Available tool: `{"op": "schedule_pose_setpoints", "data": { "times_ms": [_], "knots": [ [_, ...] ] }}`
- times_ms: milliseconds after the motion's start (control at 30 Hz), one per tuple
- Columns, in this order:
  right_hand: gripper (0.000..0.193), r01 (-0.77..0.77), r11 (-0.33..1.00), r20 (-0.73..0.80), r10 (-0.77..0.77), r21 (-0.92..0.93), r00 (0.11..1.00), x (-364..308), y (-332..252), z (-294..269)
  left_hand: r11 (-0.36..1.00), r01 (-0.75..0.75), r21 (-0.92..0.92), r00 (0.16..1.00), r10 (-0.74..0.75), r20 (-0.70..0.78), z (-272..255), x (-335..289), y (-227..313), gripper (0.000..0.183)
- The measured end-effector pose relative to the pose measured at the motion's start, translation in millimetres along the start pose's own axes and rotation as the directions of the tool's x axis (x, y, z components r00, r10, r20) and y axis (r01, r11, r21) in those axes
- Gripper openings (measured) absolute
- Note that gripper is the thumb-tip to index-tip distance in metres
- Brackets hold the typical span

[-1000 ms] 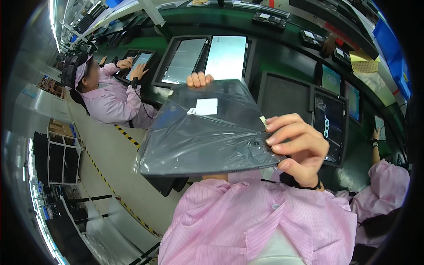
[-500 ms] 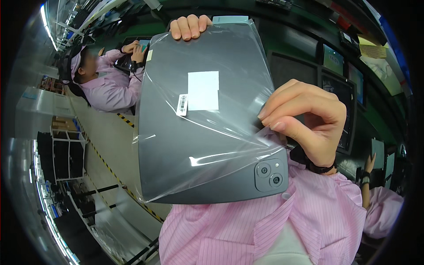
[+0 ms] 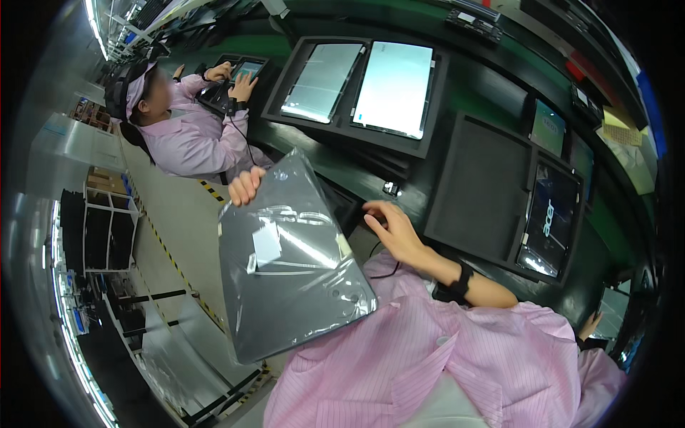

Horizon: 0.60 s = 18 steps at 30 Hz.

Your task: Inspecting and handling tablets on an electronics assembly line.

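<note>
A dark grey tablet (image 3: pixel 300 299) with clear plastic film over its back is tilted at the left of my body, back side toward me. It carries a white label (image 3: pixel 267 245) and a small yellowish tab, and its two camera lenses show under the film. My left hand (image 3: pixel 246 187) grips its far left edge; the fingertips show on the back and the thumb is hidden. Off to the right of the tablet, my right hand (image 3: pixel 394 230) is empty, with fingers loosely bent and thumb apart. A black band (image 3: pixel 462 279) circles that wrist.
Two light-screened tablets (image 3: pixel 392 89) lie in a black tray (image 3: pixel 435 121) on the green bench. Another black tray (image 3: pixel 474 185) at the right has one bare slot and a dark-screened tablet (image 3: pixel 548 221). A co-worker (image 3: pixel 185 128) handles a device at the left; another person's hand shows far right.
The tablet has moved down and left and turned, uncovering the trays. My right hand has let go of the film at the tablet's edge and drawn away; the film now lies over the lenses.
</note>
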State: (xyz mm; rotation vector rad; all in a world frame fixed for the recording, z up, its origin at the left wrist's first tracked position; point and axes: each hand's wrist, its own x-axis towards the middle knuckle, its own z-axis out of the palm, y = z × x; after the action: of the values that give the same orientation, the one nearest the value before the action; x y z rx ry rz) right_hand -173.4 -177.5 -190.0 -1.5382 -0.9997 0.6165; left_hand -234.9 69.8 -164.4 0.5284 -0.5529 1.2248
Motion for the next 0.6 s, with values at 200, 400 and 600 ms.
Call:
{"op": "schedule_pose_setpoints", "data": {
  "times_ms": [200,400,600],
  "knots": [
    [0.055,-0.658,0.724,-0.484,0.661,0.209,0.573,33.0,122.6,50.5,0.991,0.025,0.134,0.977,0.004,-0.214,-6.9,-39.6,43.1,0.015],
    [0.048,-0.528,0.783,-0.561,0.611,0.328,0.559,49.7,152.5,60.7,0.986,0.049,0.160,0.978,-0.015,-0.208,-15.2,-48.9,62.6,0.014],
    [0.047,-0.359,0.615,-0.421,0.765,0.702,0.487,55.8,170.4,64.6,0.987,0.064,0.145,0.983,-0.037,-0.181,-21.6,-49.6,78.7,0.014]
  ]
}}
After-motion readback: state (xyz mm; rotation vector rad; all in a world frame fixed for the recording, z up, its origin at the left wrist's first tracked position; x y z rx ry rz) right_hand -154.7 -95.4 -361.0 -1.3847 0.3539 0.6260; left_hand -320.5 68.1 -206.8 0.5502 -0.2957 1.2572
